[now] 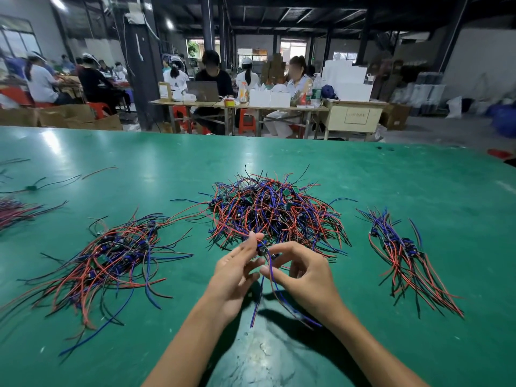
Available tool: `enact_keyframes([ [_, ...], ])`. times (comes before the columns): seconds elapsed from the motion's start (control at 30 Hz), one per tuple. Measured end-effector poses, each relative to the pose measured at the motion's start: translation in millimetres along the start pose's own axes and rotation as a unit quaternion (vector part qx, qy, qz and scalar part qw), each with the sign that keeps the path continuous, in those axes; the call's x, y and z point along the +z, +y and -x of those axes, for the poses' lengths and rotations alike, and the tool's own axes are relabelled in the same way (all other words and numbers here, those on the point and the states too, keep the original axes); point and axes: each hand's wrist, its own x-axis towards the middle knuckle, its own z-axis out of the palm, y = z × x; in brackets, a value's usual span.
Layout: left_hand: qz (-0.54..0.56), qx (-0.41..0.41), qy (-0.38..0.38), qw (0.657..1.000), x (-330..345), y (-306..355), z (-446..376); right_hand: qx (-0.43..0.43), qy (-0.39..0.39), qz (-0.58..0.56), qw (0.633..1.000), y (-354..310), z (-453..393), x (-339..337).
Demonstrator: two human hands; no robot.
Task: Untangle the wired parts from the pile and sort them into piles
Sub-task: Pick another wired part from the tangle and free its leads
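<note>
Your two hands meet just in front of you over the green desk [391,191]. Your left hand [237,272] has its fingers stretched up, the fingertips pinching a small dark wired part [262,248] from the left. Your right hand [301,272] curls round the same part's leads, its grip narrow, thumb and forefinger closed on the blue and dark wires [268,291] that hang down between your wrists toward the desk. The part itself sits just at the near edge of the big pile.

To your left lies a loose sorted heap [111,261] of red, blue and black wires, spread wide and flat. To your right lies a smaller, tidier bundle [402,252], its wires running roughly the same way, tails pointing toward you.

Straight beyond your fingers stands the tangled central pile [273,210], a mound of wires with small green boards showing near its top. At the far left edge of the desk lie a few stray wires [55,181] and part of another bundle [14,210].
</note>
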Motion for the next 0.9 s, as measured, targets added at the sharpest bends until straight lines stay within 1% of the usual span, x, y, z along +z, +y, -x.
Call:
enact_keyframes([
  [0.07,-0.014,0.005,-0.002,1.0,1,-2,1,0.028,0.011,-0.066,0.997,-1,0,0],
  [0.13,-0.025,0.015,-0.008,1.0,3,-4,2,0.037,0.025,-0.159,0.986,-2,2,0],
  [0.17,-0.034,0.022,-0.01,0.999,3,-5,2,0.036,0.039,-0.182,0.982,-3,2,0],
  [0.23,-0.066,0.037,-0.018,0.997,3,-8,3,0.043,0.071,-0.189,0.979,-5,2,0],
  [0.33,-0.096,0.059,-0.044,0.993,4,-13,3,0.116,0.095,-0.257,0.955,-9,0,-2],
  [0.4,-0.119,0.103,-0.078,0.984,4,-14,3,0.159,0.101,-0.299,0.936,-9,-2,-6],
  [0.43,-0.152,0.137,-0.082,0.975,4,-14,3,0.174,0.097,-0.308,0.93,-9,-3,-9],
  [0.47,-0.213,0.177,-0.069,0.958,2,-15,2,0.183,0.086,-0.311,0.929,-9,-4,-13],
  [0.53,-0.355,0.269,0.005,0.895,0,-18,-1,0.191,0.048,-0.302,0.933,-8,-6,-22],
  [0.57,-0.375,0.292,0.038,0.879,0,-19,-2,0.193,0.027,-0.294,0.936,-7,-6,-26],
  [0.6,-0.354,0.288,0.054,0.888,1,-18,0,0.189,0.007,-0.282,0.941,-5,-5,-31],
  [0.63,-0.301,0.259,0.045,0.917,3,-17,1,0.178,-0.01,-0.261,0.949,-4,-5,-35],
  [0.67,-0.248,0.21,0.014,0.946,5,-15,3,0.157,-0.023,-0.233,0.959,-1,-4,-38],
  [0.7,-0.21,0.16,-0.027,0.964,8,-13,5,0.131,-0.033,-0.202,0.97,1,-4,-40],
  [0.77,-0.192,0.093,-0.095,0.972,11,-13,8,0.089,-0.047,-0.14,0.985,4,-4,-40],
  [0.8,-0.191,0.083,-0.111,0.972,12,-14,9,0.077,-0.056,-0.111,0.989,5,-4,-40],
  [0.87,-0.188,0.084,-0.108,0.973,12,-16,10,0.065,-0.065,-0.068,0.993,6,-3,-38],
  [0.9,-0.188,0.087,-0.098,0.973,12,-17,10,0.072,-0.062,-0.059,0.994,7,-2,-36],
])
